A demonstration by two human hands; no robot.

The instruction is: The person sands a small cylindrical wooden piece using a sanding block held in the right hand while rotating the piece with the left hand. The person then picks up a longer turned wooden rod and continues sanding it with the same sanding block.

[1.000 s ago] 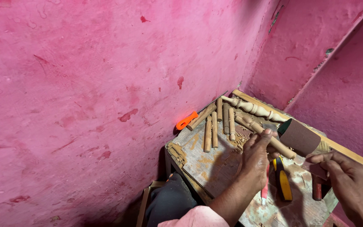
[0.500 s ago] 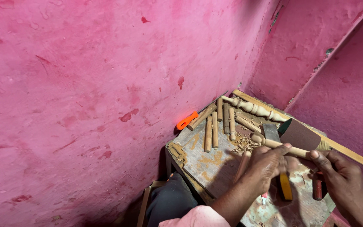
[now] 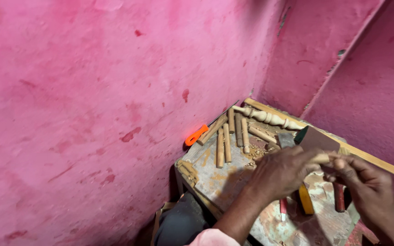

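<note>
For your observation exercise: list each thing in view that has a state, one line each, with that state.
Left hand: closed on the wooden stick.
Right hand: pinching the stick's other end.
Wooden stick: held above the bench.
Turned spindle: lying flat.
Plain dowels: lying side by side.

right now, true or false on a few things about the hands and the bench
1. Both hands grip one wooden stick. True: left hand, right hand.
2. The turned spindle lies near the back wall. True.
3. The orange handle lies in the left hand. False: it lies by the wall at the workbench edge.
4. The plain dowels stand upright. False: they lie flat.
</note>
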